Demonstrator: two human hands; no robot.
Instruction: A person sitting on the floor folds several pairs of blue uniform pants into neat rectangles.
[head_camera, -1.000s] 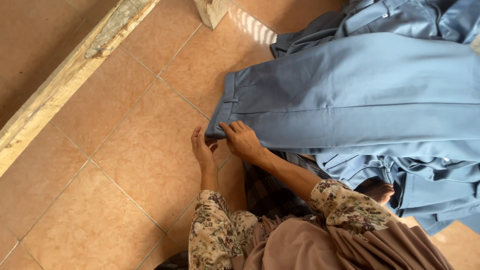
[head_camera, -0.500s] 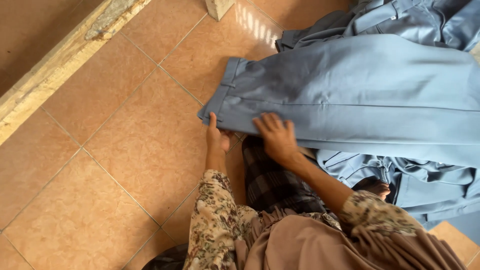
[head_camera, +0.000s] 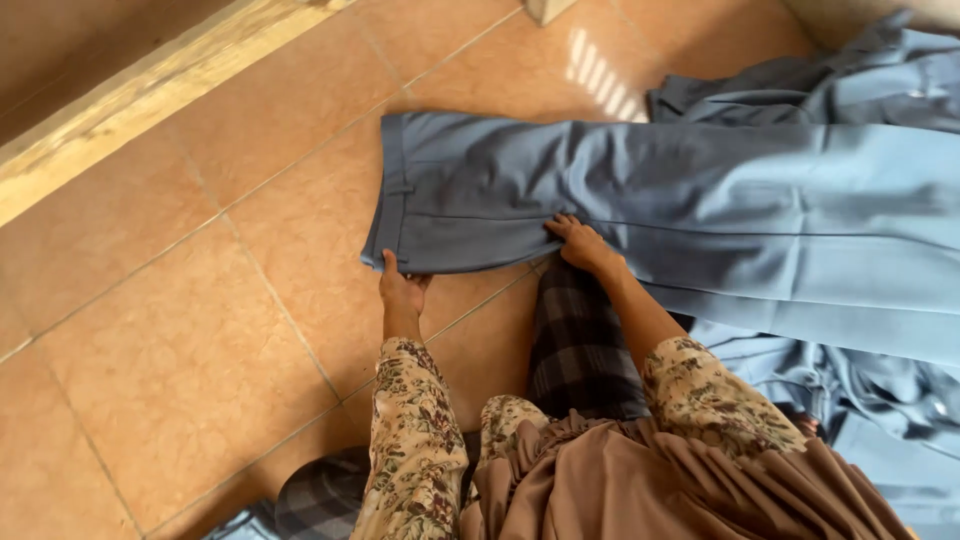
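On tiled floor (head_camera: 200, 330), one blue trousers (head_camera: 620, 200), two hands, left hand (head_camera: 400, 292), right hand (head_camera: 580, 243)

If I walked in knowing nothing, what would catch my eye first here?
The blue-grey trousers spread flat across the orange tiled floor, waistband to the left. The left hand grips the waistband's near corner, while the right hand presses flat on the cloth further along. A heap of similar blue clothes lies at the upper right.
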